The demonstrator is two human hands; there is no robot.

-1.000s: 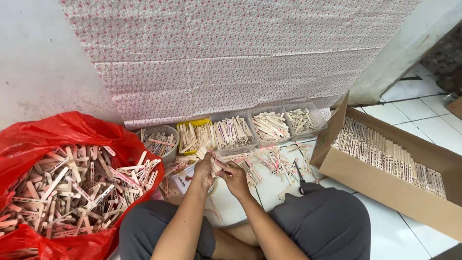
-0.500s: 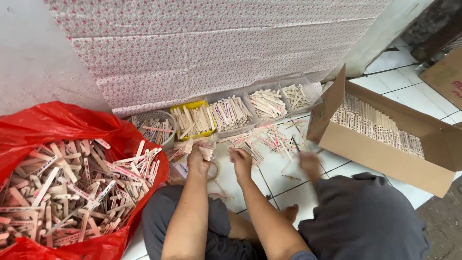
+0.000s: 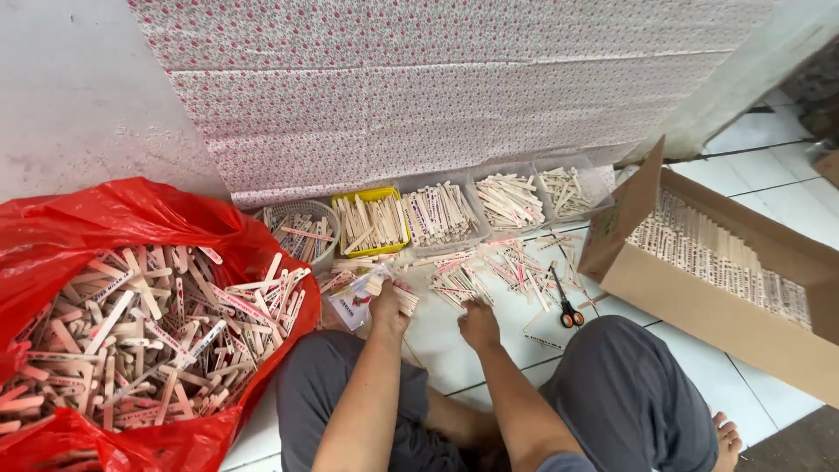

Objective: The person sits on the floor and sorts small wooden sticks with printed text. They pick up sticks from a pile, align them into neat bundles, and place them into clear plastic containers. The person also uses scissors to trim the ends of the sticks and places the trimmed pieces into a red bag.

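Sticks are everywhere around this person, who sits cross-legged on the white tiled floor (image 3: 454, 354) facing a wall hung with patterned cloth. The left hand (image 3: 389, 306) is closed around a small bundle of flat wooden sticks (image 3: 404, 298), which it keeps gathered side by side, probably so they stay aligned. Beside this hand lies a clear plastic packet (image 3: 351, 306). The right hand (image 3: 478, 325) is low over the floor with fingers curled together, touching the edge of the loose sticks (image 3: 489, 269) spread there; whether it pinches one, I cannot tell.

On the person's left, an open red plastic bag (image 3: 79, 236) holds a big mixed heap of sticks, close enough to reach. Along the wall stand a round basket (image 3: 301, 229), a yellow tray (image 3: 374, 224) and clear trays (image 3: 476, 208), each with sticks of a similar kind, so they seem sorted. On the right, a cardboard box (image 3: 699, 306) has sticks in neat rows. Small scissors with orange handles (image 3: 566, 306) lie just beside the right knee.
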